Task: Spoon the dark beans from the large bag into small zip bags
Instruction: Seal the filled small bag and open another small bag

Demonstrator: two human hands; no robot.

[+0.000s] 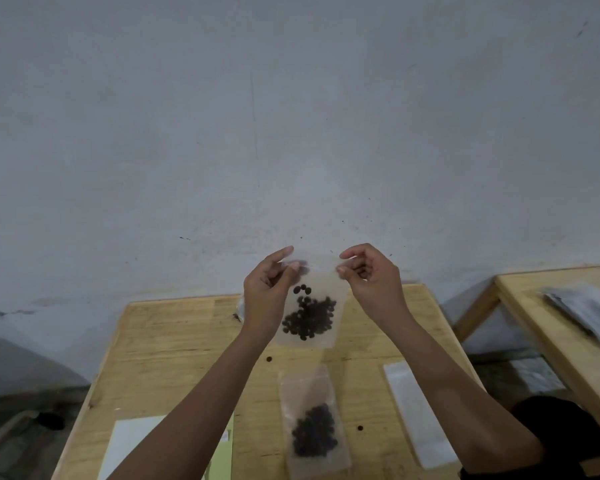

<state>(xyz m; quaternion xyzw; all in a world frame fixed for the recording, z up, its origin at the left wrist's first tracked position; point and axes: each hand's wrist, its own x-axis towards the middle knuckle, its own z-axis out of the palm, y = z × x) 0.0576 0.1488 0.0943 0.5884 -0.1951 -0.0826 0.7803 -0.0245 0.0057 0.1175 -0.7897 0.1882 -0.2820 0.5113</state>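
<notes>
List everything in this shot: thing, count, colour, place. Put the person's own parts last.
Held zip bag: one, clear with dark beans inside, lifted above the table, top edge pinched at both corners.
Lying zip bag: one, clear with dark beans, flat on the table near the person.
Loose beans: two, dark, on the table beside the bags.
White strip: one, on the table's right side.
White sheet: one, near left of the table, over a pale green sheet.
Table: one, light wood, against a grey wall.
Second table: one, light wood, far right, bearing grey packets.
Left hand: fingers pinching the bag's left corner.
Right hand: fingers pinching its right corner.
</notes>
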